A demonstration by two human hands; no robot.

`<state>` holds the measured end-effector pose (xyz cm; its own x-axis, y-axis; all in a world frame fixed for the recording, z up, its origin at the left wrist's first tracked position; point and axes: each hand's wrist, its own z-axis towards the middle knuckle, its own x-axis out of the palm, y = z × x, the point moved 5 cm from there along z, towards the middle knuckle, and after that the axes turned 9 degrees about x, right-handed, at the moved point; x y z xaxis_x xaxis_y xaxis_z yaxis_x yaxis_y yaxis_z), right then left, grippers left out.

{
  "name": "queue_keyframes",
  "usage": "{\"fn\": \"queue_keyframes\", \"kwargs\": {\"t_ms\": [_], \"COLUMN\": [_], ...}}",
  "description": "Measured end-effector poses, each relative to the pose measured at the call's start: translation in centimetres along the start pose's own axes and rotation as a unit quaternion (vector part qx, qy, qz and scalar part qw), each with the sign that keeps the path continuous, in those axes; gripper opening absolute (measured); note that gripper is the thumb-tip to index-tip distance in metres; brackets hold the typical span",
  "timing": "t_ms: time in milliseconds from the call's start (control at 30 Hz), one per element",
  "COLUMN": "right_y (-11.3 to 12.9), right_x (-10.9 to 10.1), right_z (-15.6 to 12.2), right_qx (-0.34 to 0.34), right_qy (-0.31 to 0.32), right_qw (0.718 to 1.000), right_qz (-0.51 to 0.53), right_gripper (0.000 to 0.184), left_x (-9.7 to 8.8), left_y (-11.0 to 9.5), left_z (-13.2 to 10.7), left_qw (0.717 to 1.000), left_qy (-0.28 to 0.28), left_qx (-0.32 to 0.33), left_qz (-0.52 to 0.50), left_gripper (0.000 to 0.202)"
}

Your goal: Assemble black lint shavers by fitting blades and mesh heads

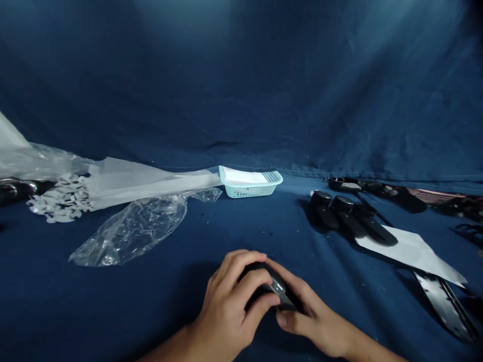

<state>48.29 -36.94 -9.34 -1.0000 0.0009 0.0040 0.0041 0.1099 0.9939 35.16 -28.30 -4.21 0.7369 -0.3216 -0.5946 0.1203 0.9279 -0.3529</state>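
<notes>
Low in the middle of the view, both my hands hold a dark, glossy handle-shaped piece [277, 285]. My left hand [236, 301] wraps over it from the left, with its thumb and fingers curled onto the top. From the right, my right hand [313, 314] grips it, its thumb pressed near the lower end and its fingers along the far side. Much of the piece is hidden by my fingers, so its exact kind cannot be made out. To the right lie three black handle-shaped pieces with round ends [345, 213], side by side.
A light-blue plastic basket [251, 191] holding white sheets stands at the back. Left of it lie a bundle of white sleeves [128, 183] and a crumpled clear plastic bag [132, 231]. White paper [413, 251] and a metallic strip [445, 304] lie on the right. Blue cloth hangs behind.
</notes>
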Motion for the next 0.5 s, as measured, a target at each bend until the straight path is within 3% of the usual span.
{"fn": "queue_keyframes", "kwargs": {"t_ms": [267,500], "right_y": [-1.3,-1.1], "right_x": [-0.6,-0.4], "right_z": [-0.2,-0.2], "right_qx": [0.001,0.017], "right_qy": [-0.029,-0.042], "right_qw": [0.999,0.999], "right_qz": [0.028,0.028], "right_gripper": [0.071,0.070], "left_x": [-0.1,0.1], "left_y": [-0.4,-0.3], "left_z": [0.0,0.2], "left_qw": [0.999,1.000], "left_qy": [-0.034,-0.023], "left_qx": [0.005,0.001], "left_qz": [-0.012,-0.013], "left_gripper": [0.013,0.012]}}
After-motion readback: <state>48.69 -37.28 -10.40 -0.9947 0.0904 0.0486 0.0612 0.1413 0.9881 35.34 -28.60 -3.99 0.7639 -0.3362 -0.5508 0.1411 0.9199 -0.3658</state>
